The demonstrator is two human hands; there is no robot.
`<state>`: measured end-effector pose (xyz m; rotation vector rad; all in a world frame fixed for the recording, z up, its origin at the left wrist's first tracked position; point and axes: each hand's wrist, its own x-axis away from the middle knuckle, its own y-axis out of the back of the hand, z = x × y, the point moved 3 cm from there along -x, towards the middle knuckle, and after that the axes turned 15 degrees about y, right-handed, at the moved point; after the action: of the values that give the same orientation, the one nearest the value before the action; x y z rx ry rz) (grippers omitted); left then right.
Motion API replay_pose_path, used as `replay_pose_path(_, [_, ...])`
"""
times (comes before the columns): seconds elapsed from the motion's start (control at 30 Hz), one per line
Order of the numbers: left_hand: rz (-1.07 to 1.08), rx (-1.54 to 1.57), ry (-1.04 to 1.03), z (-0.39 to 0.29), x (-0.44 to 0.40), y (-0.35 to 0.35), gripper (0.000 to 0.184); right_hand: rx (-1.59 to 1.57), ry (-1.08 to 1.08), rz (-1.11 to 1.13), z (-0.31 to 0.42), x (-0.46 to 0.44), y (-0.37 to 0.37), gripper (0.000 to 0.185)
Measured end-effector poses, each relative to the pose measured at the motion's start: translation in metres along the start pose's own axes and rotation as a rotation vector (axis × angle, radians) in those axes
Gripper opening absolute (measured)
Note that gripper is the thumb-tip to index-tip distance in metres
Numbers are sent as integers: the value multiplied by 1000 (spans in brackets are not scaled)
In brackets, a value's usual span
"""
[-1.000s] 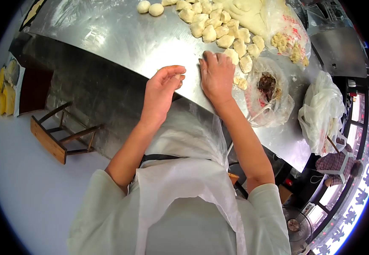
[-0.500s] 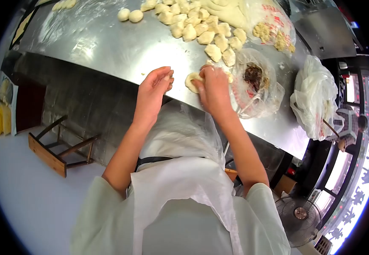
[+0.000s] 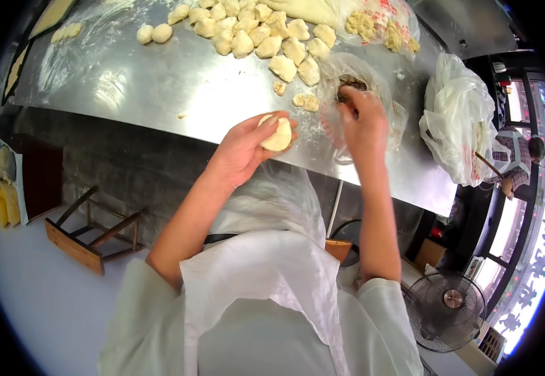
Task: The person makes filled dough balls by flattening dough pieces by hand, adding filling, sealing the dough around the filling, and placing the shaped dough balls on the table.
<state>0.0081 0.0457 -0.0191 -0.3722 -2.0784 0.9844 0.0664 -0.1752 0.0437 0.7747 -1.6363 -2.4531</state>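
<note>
Dough disc [image 3: 277,136] newly in left hand [image 3: 242,148]

place: food-shop kitchen | steel bench [image 3: 153,94] | dough pieces [image 3: 242,44] spread on it | plastic bag [image 3: 330,70] of dark mixture [image 3: 351,82] | white apron [image 3: 260,260] | window lettering [image 3: 541,264]

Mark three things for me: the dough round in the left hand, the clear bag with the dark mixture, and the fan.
Dough round [image 3: 279,135]: head view, middle of its pale face.
Clear bag [image 3: 331,78]: head view, its left wall.
Fan [image 3: 446,312]: head view, its round wire grille.
</note>
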Motion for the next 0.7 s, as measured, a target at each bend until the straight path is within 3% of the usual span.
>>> replay_pose_path(0.17, [31,-83,-105,-22,-35,-50,41,218,6,245,-45,-6,-13,44])
replay_pose_path(0.27, [30,-121,-151,-27,-78,-65,40,161,0,238,-45,-10,-15,35])
replay_pose_path(0.37, [-107,-272,-302,-26,-115,-75,37,183,-27,248,-44,-13,-18,28])
replay_pose_path(0.47, [-278,-387,-321,-16,-137,-71,33,185,-23,191,-46,-12,-24,21])
replay_pose_path(0.57, [-294,-478,-356,-13,-139,-69,31,75,-62,143,-51,-9,-24,20])
replay_pose_path(0.7, [-240,-389,-233,-20,-137,-66,31,-180,-156,152,-71,-5,-23,25])
